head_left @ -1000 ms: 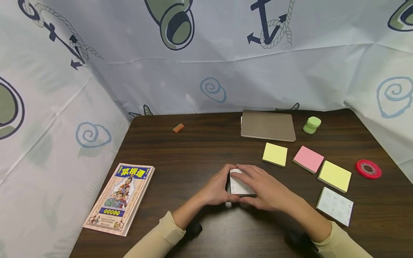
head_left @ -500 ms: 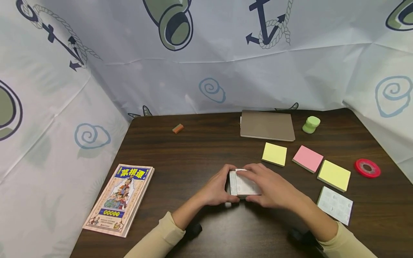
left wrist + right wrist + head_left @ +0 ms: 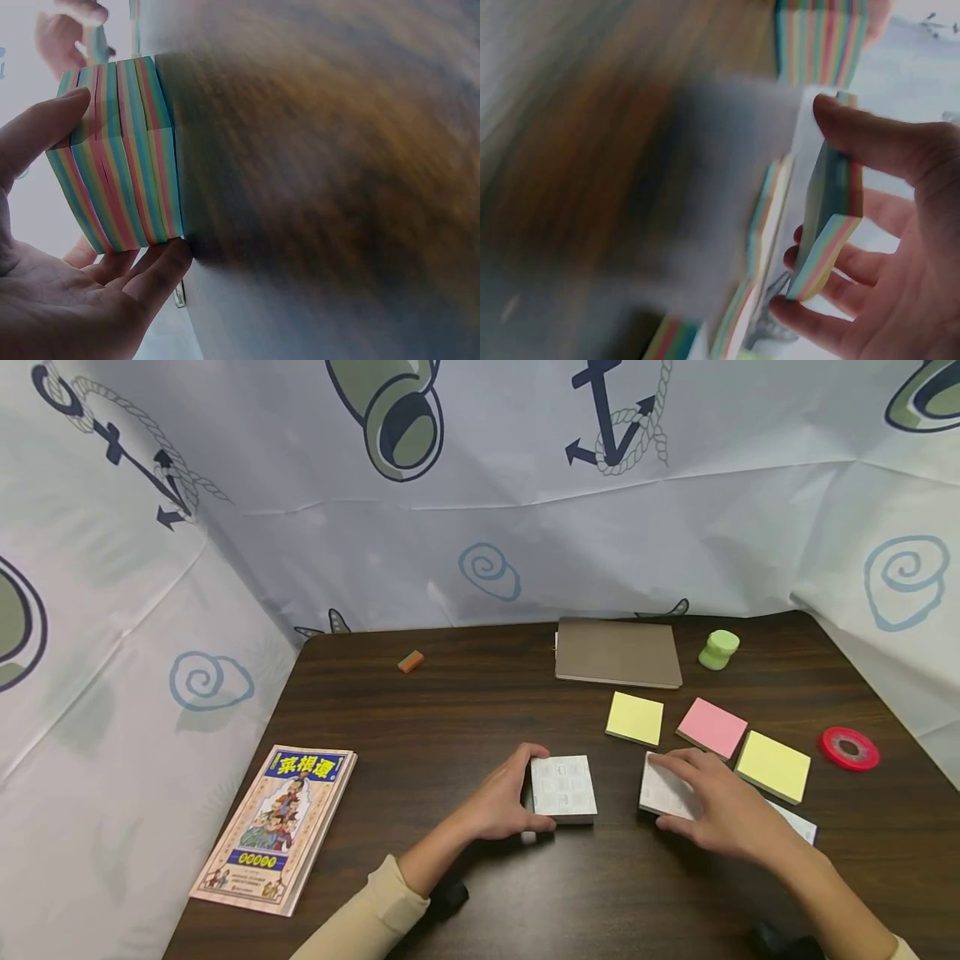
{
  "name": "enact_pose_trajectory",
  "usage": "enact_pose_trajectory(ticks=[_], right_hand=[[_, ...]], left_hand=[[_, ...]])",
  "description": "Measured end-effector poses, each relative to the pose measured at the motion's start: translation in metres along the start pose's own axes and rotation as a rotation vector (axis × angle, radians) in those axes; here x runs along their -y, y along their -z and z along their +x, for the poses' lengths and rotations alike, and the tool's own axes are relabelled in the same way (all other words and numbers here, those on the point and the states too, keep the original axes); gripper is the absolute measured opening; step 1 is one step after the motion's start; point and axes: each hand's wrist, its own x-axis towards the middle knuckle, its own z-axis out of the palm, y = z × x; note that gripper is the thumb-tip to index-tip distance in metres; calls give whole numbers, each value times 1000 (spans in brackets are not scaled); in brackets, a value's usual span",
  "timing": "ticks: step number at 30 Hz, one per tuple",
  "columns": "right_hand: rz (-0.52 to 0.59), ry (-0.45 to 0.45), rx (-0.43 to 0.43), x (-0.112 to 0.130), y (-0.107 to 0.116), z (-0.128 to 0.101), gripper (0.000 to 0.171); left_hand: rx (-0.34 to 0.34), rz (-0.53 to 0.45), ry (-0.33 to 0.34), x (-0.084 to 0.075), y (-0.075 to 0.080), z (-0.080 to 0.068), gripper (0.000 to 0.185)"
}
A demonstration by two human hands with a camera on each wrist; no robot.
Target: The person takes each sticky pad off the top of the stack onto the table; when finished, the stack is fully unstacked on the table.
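Observation:
In the head view, my left hand (image 3: 504,799) holds a stack of sticky note pads (image 3: 564,787) upright on the table, thumb at the near side and fingers at the far side. The left wrist view shows the striped, many-coloured edges of the stack (image 3: 120,161). My right hand (image 3: 738,814) grips a single sticky note pad (image 3: 667,789), white on top, by its edges. In the right wrist view, that pad (image 3: 829,247) is raised off the table. Another white-topped pad (image 3: 797,822) lies partly hidden beneath my right hand.
Yellow pads (image 3: 634,718) (image 3: 773,767) and a pink pad (image 3: 712,727) lie at the right. Behind them are a brown notebook (image 3: 618,652) and a green object (image 3: 719,649). A red ring (image 3: 849,748), a small orange block (image 3: 411,662) and a comic book (image 3: 276,831) also lie there.
My right hand has slid one pad off the top of the stack and carried it to the right. The left hand has stayed with the stack.

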Motion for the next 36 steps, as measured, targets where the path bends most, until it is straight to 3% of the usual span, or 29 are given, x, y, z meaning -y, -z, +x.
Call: enact_pose_trajectory(ticks=[9, 23, 30, 36], right_hand=[[-44, -123, 59, -29, -4, -15, 75], [-63, -79, 141, -32, 0, -11, 73], [-72, -66, 107, -11, 14, 1, 72], [-33, 77, 76, 28, 14, 23, 68]], left_hand=[[-10, 13, -17, 1, 0, 0, 87], [-12, 7, -32, 3, 0, 0, 86], [-6, 1, -28, 2, 0, 0, 86], [-2, 0, -24, 1, 1, 0, 86]])
